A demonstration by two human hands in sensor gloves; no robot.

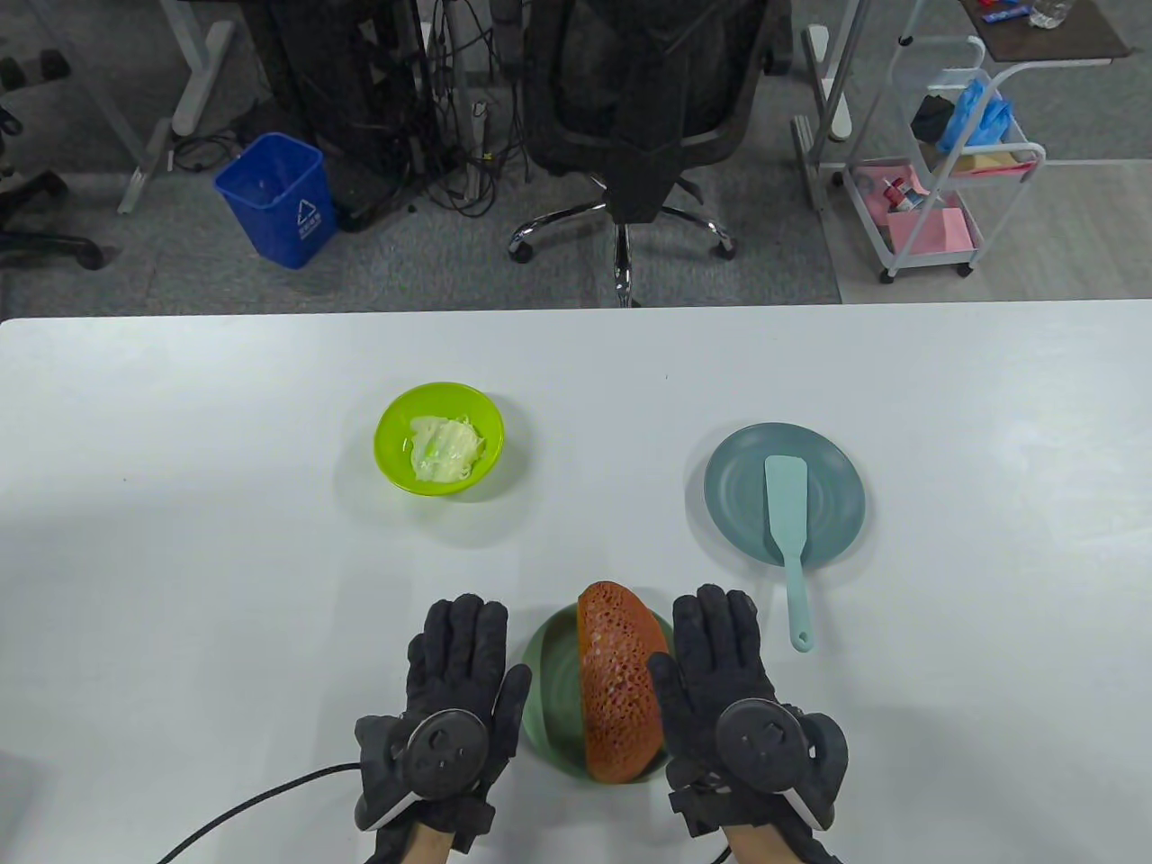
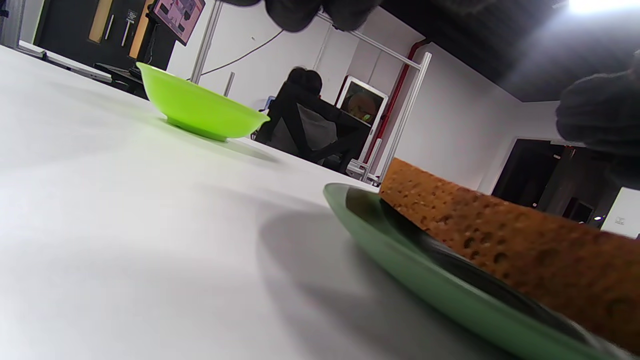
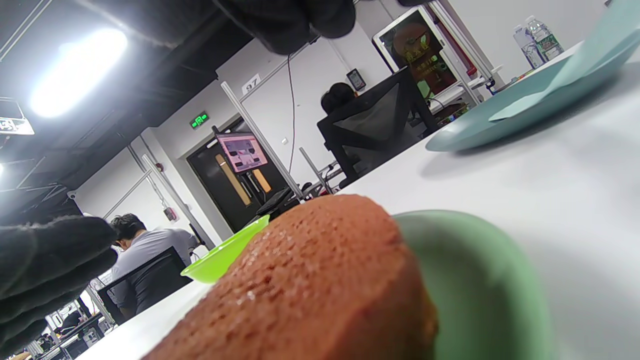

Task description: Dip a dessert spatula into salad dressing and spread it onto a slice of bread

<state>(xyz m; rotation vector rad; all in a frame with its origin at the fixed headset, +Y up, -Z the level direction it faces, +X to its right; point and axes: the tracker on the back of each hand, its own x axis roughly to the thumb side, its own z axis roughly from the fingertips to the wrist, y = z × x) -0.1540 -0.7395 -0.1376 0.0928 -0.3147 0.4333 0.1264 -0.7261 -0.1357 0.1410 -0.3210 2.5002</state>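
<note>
1. Evidently nothing is begun: the left hand (image 1: 454, 688) and right hand (image 1: 733, 684) lie flat and released on the worktop (image 1: 180, 558), flanking the bread slice (image 1: 616, 684) on its green plate (image 1: 549, 666), lower centre.
2. Up and right of the right hand, apart, the dessert spatula (image 1: 790, 531) rests on a blue plate (image 1: 733, 486), handle overhanging toward it, probably for easy pickup.
3. Upper left sits the salad dressing (image 1: 443, 447) in a lime bowl (image 1: 391, 432).

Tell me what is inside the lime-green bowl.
The lime-green bowl holds a pale, creamy mound of salad dressing, seen in the table view. The bowl's floor beneath the mound is covered. From the left wrist view only the bowl's outer wall shows.
</note>
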